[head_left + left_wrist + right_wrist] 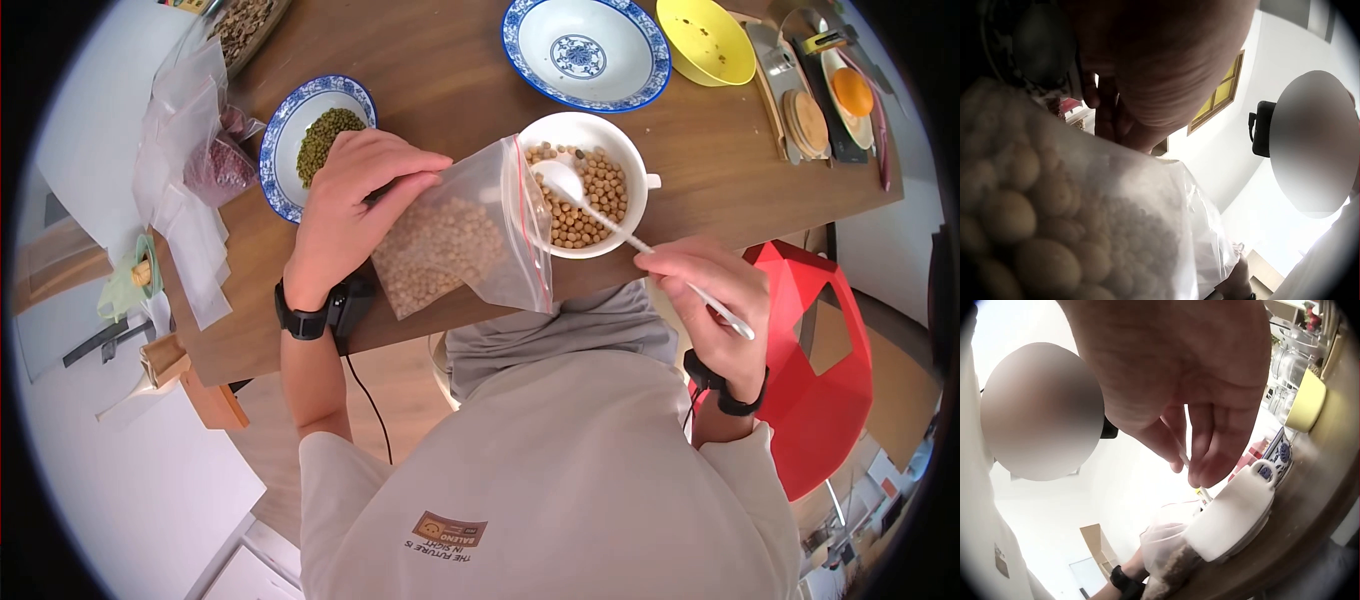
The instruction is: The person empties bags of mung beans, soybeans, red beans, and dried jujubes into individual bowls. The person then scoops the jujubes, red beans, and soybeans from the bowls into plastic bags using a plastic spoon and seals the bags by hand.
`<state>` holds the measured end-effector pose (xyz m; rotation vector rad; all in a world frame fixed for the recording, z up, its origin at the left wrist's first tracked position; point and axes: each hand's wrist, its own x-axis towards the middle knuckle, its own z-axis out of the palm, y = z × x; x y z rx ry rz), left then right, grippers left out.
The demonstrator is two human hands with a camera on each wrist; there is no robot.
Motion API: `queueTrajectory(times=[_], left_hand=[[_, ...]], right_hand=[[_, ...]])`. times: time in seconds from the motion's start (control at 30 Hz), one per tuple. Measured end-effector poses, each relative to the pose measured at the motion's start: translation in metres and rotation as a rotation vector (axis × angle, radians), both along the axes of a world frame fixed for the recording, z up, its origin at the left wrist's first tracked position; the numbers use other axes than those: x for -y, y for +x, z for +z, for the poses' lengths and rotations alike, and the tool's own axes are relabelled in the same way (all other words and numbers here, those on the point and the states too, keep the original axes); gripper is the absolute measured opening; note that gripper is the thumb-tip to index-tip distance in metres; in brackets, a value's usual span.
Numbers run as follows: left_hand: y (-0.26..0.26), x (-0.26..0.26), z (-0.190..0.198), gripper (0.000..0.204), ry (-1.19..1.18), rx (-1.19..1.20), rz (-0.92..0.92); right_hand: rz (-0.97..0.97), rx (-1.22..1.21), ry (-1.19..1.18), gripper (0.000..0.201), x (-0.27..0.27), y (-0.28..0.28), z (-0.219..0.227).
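Observation:
My left hand (pixel 365 200) pinches the upper edge of a clear zip bag (pixel 480 200) partly filled with chickpeas. Close up in the left wrist view, the chickpeas show through the plastic (pixel 1085 212). The bag's red-lined mouth overlaps the left side of a white handled bowl (pixel 637 165) in the head view. Chickpeas (pixel 604 188) lie inside that bowl. Between thumb and fingers my right hand (pixel 715 300) holds a white spoon (pixel 620 232) by its handle. The spoon's head is over the chickpeas in the bowl.
A blue-and-white bowl (pixel 282 112) of green beans stands behind my left hand. Another patterned bowl (pixel 520 60) and a yellow bowl (pixel 735 35) are farther back. Plastic bags (pixel 185 120) lie at left; an orange (pixel 852 92) sits at right beside a red chair (pixel 810 390).

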<state>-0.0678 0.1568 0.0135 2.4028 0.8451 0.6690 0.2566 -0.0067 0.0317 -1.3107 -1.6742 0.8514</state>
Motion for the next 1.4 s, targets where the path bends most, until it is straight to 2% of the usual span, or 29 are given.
queueTrajectory(times=[0.17, 0.23, 0.4, 0.47, 0.53, 0.6, 0.73, 0.83, 0.87, 0.93, 0.97, 1.13, 1.2, 1.27, 1.33, 1.4], left_hand=[[0.0, 0.0, -0.001, 0.014, 0.002, 0.001, 0.006], [-0.001, 0.0, -0.002, 0.014, 0.013, 0.01, -0.005], [-0.001, -0.003, -0.003, 0.015, 0.021, 0.024, -0.022], [-0.002, -0.001, -0.003, 0.015, 0.021, 0.033, -0.026], [0.001, 0.0, 0.0, 0.014, -0.002, 0.013, 0.001], [0.001, 0.0, 0.0, 0.014, 0.004, 0.02, 0.0], [0.001, 0.0, 0.001, 0.013, 0.018, 0.004, -0.006], [0.0, 0.0, 0.001, 0.014, 0.029, 0.011, -0.014], [0.0, 0.0, 0.001, 0.014, 0.027, 0.026, 0.004], [-0.001, 0.0, 0.0, 0.015, 0.006, 0.009, -0.013], [-0.002, 0.0, -0.001, 0.015, 0.007, 0.023, 0.002], [-0.004, -0.001, -0.005, 0.015, 0.049, 0.057, -0.027], [-0.005, -0.001, -0.004, 0.015, 0.047, 0.055, -0.023], [-0.005, 0.0, -0.004, 0.015, 0.046, 0.056, -0.016], [-0.006, 0.0, -0.005, 0.015, 0.033, 0.059, -0.02], [-0.007, 0.0, -0.005, 0.014, 0.042, 0.067, -0.018]], right_hand=[[-0.06, -0.168, -0.126, 0.015, 0.007, -0.001, -0.001], [-0.233, -0.374, -0.2, 0.017, 0.013, -0.003, 0.004], [-0.243, -0.398, -0.074, 0.022, 0.021, -0.001, 0.01], [-0.142, -0.4, -0.047, 0.023, 0.021, -0.004, 0.014], [0.031, -0.256, -0.017, 0.016, 0.016, -0.006, 0.011], [0.233, -0.181, 0.05, 0.026, 0.006, -0.015, 0.011], [0.295, -0.015, 0.059, 0.034, 0.005, -0.012, 0.01], [0.145, -0.151, 0.06, 0.025, 0.01, 0.007, 0.011], [0.162, -0.136, 0.056, 0.025, 0.012, 0.009, 0.012], [-0.091, 0.004, -0.02, 0.022, 0.015, 0.012, 0.015], [-0.13, 0.066, -0.045, 0.021, 0.013, 0.01, 0.015], [-0.106, 0.123, -0.078, 0.02, 0.004, -0.003, 0.004], [-0.057, 0.018, -0.131, 0.019, 0.005, -0.005, 0.002], [-0.038, 0.02, -0.127, 0.018, 0.006, -0.005, -0.002], [-0.147, -0.133, -0.202, 0.018, 0.008, -0.003, -0.004], [-0.151, -0.198, -0.21, 0.018, 0.009, -0.001, -0.003]])
